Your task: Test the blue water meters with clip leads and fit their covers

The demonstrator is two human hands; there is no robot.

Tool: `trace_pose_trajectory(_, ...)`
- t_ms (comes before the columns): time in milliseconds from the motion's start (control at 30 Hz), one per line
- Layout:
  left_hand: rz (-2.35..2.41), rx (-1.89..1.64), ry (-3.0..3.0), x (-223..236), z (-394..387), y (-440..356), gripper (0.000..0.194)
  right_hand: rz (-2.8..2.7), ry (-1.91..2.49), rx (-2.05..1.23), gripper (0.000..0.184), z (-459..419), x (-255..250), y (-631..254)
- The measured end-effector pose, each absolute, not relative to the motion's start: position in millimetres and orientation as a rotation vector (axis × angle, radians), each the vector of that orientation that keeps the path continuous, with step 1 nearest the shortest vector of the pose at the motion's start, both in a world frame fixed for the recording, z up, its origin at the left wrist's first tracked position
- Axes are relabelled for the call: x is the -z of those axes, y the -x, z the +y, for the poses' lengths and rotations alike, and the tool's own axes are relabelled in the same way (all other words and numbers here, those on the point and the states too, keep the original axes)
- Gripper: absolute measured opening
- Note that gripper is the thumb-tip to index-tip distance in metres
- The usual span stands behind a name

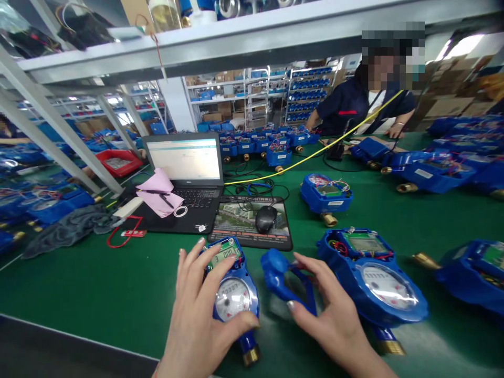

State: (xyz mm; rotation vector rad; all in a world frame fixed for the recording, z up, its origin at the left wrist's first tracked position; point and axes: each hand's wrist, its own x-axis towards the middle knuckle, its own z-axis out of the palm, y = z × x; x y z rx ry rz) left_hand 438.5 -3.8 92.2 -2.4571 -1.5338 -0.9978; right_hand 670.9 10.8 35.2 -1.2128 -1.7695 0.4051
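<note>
My left hand [199,310] grips a blue water meter [233,298], fingers on its upper casing and thumb at the lower right side of its round dial. The meter lies on the green bench with its display lit and circuit board exposed; a brass threaded end points toward me. Just right of it, my right hand [334,310] pinches a blue plastic cover frame [276,269] between thumb and fingers, tilted and apart from the meter. A larger blue water meter [388,281], its electronics uncovered, stands beside my right hand.
Behind my hands are a laptop [185,163] with pink paper on it, a mouse [266,218] and a mouse pad [228,231]. Another open meter [326,194] stands farther back. A yellow cable [315,154] crosses the bench toward a co-worker [354,100]. A shelf beam [236,39] spans overhead.
</note>
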Motion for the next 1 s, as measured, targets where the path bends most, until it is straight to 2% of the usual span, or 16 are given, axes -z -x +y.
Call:
trace_pose_trajectory(67, -1.526, 1.004, 2.360, -93, -3, -435, 0.034, -1.692, 1.362, -0.293, 0.045, 13, -24, -675)
trace_pose_trajectory(167, -1.540, 0.948, 2.327, -92, -2, -434, 0.023, -1.742, 1.472, -0.198, 0.045, 15, -13, -676)
trace_pose_trajectory(500, -1.472, 0.837, 2.293, -97, 0, -437, 0.027, -1.929, 1.600, -0.144, 0.047, 12, 2, -670)
trace_pose_trajectory(700, -1.527, 1.030, 2.216, -99, 0, -445, 0.027, -2.010, 1.662, -0.157, 0.047, 12, 4, -670)
trace_pose_trajectory(1000, -1.502, 1.061, 2.221, -97, 2, -446, 0.031, -2.038, 1.685, -0.137, 0.049, 11, 3, -666)
